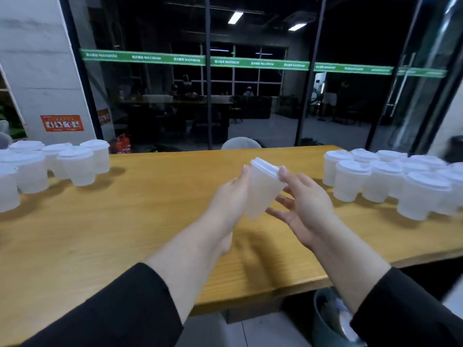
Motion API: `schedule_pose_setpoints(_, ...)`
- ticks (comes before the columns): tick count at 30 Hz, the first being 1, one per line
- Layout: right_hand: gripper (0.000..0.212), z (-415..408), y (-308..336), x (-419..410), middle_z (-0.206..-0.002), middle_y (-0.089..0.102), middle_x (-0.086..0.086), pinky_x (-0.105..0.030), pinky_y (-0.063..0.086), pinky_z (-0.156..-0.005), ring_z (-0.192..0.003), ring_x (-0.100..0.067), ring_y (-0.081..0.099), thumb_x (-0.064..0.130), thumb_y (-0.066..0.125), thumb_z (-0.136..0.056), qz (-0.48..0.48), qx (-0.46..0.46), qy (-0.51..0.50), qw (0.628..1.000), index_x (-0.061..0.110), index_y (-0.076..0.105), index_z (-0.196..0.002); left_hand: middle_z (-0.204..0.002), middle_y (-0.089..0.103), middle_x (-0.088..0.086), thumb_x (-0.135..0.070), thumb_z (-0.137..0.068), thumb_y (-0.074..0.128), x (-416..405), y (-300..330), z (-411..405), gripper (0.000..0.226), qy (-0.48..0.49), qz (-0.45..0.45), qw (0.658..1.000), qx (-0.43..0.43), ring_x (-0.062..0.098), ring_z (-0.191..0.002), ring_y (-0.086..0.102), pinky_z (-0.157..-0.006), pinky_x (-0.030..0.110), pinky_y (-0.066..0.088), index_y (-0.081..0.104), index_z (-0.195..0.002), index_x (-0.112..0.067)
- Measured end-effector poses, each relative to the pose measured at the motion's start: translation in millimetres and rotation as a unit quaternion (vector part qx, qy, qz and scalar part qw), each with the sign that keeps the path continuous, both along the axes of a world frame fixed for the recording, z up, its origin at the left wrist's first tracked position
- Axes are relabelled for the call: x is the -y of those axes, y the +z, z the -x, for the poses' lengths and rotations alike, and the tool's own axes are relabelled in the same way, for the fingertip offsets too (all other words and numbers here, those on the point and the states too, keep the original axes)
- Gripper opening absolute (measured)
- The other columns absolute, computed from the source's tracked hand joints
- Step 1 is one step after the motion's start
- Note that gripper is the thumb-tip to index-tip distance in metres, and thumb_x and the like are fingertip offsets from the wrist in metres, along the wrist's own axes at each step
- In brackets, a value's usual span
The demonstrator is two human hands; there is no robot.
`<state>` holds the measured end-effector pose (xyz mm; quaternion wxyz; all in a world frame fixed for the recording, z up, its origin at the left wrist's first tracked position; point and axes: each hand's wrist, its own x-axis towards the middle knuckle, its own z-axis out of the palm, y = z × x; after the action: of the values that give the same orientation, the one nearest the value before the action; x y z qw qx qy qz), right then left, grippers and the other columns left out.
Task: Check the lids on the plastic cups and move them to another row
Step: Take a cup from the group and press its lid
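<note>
A lidded cup is being held tilted between the left hand and right hand for checking; placement among the cups seems due next.

A long wooden desk with a yellow-brown top fills the lower half of the view. Behind it stands a glass wall with dark frames, and a green strip with white letters runs across the glass. Two ceiling lights shine in the dark room behind the glass. On the left there is a grey concrete column that carries a red sign. A red fire extinguisher stands on the floor near the column foot. The rounded back of a pale chair shows just behind the far edge of the desk. Under the near right corner of the desk stands a dark bin.
</note>
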<state>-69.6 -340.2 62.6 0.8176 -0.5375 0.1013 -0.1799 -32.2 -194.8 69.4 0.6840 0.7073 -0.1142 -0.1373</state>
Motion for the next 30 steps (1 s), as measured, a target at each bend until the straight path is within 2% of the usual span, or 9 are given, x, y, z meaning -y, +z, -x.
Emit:
schedule_pose_setpoints(3,0.075,17.2,-12.9,37.3,-0.136,0.064,-0.006,-0.054,0.058,-0.095,-0.120,-0.025,0.065,0.043,0.082,-0.084,0.102,-0.011,-0.051,0.993,0.012,0.050,-0.145,-0.132,0.065,-0.008,-0.075,-0.097,0.040,43.9,-9.3,-2.1,0.063,-0.045,0.023,0.997,-0.064,0.014,-0.122,0.056,-0.102,0.036,0.036,0.064,-0.133,-0.029)
schedule_pose_setpoints(5,0.048,31.2,-19.1,63.9,-0.124,0.070,-0.007,-0.056,0.054,-0.102,-0.115,-0.027,0.066,0.036,0.072,-0.094,0.166,-0.012,-0.071,0.984,0.009,0.060,-0.132,-0.129,0.068,-0.003,-0.068,-0.102,0.040,73.4,-13.8,3.9,0.054,-0.082,0.063,0.989,-0.103,0.021,-0.125,0.059,-0.105,0.042,0.045,0.065,-0.127,-0.028)
schedule_pose_setpoints(8,0.022,53.4,-24.0,100.8,-0.111,0.077,0.004,-0.046,0.055,-0.099,-0.107,-0.014,0.071,0.028,0.066,-0.099,0.191,-0.011,-0.099,0.976,0.019,0.071,-0.118,-0.120,0.069,-0.006,-0.061,-0.105,0.040,116.7,-19.6,18.2,0.040,-0.124,0.071,0.982,-0.125,0.021,-0.124,0.058,-0.102,0.042,0.044,0.066,-0.109,-0.030)
schedule_pose_setpoints(10,0.021,64.1,-29.3,127.2,-0.111,0.077,0.008,-0.042,0.055,-0.097,-0.105,-0.010,0.072,0.027,0.066,-0.099,0.189,-0.016,-0.127,0.974,0.022,0.072,-0.119,-0.128,0.067,-0.006,-0.059,-0.106,0.040,145.2,-25.2,25.1,0.037,-0.148,0.061,0.978,-0.134,0.023,-0.128,0.057,-0.110,0.046,0.042,0.064,-0.104,-0.031)
schedule_pose_setpoints(13,0.026,79.7,-35.2,162.6,-0.112,0.077,0.010,-0.038,0.055,-0.096,-0.105,-0.006,0.072,0.029,0.067,-0.099,0.190,-0.028,-0.155,0.969,0.022,0.069,-0.124,-0.143,0.060,-0.006,-0.061,-0.105,0.039,183.1,-31.4,34.1,0.038,-0.173,0.039,0.975,-0.133,0.026,-0.133,0.055,-0.117,0.051,0.038,0.062,-0.124,-0.037)
schedule_pose_setpoints(17,0.022,101.2,-36.4,204.2,-0.112,0.077,0.011,-0.034,0.055,-0.095,-0.105,-0.006,0.071,0.027,0.065,-0.100,0.197,-0.032,-0.175,0.964,0.023,0.070,-0.121,-0.134,0.062,0.001,-0.062,-0.104,0.043,224.4,-29.8,43.5,0.046,-0.195,0.005,0.975,-0.107,0.023,-0.115,0.062,-0.102,0.043,0.051,0.058,-0.139,-0.036)
schedule_pose_setpoints(22,0.030,123.0,-42.6,255.5,-0.115,0.076,0.011,-0.040,0.055,-0.100,-0.107,-0.005,0.070,0.034,0.069,-0.096,0.191,-0.047,-0.238,0.951,0.028,0.069,-0.126,-0.109,0.067,-0.002,-0.061,-0.104,0.045,276.9,-24.5,58.3,0.032,-0.234,-0.006,0.966,-0.108,0.016,-0.099,0.066,-0.085,0.037,0.056,0.060,-0.117,-0.037)
schedule_pose_setpoints(27,0.033,143.1,-49.2,300.1,-0.115,0.076,0.008,-0.041,0.055,-0.101,-0.107,-0.008,0.071,0.036,0.071,-0.095,0.169,-0.059,-0.298,0.938,0.026,0.068,-0.126,-0.120,0.065,-0.001,-0.060,-0.103,0.047,327.7,-24.7,77.1,0.044,-0.269,-0.005,0.955,-0.124,0.023,-0.115,0.064,-0.098,0.039,0.054,0.056,-0.138,-0.036)
schedule_pose_setpoints(30,0.038,149.0,-52.1,326.9,-0.114,0.076,0.003,-0.043,0.055,-0.102,-0.108,-0.013,0.072,0.040,0.074,-0.092,0.136,-0.067,-0.327,0.933,0.020,0.067,-0.124,-0.129,0.064,0.000,-0.061,-0.103,0.046,356.0,-23.4,85.7,0.044,-0.281,0.016,0.950,-0.135,0.023,-0.118,0.063,-0.105,0.040,0.052,0.053,-0.139,-0.037)
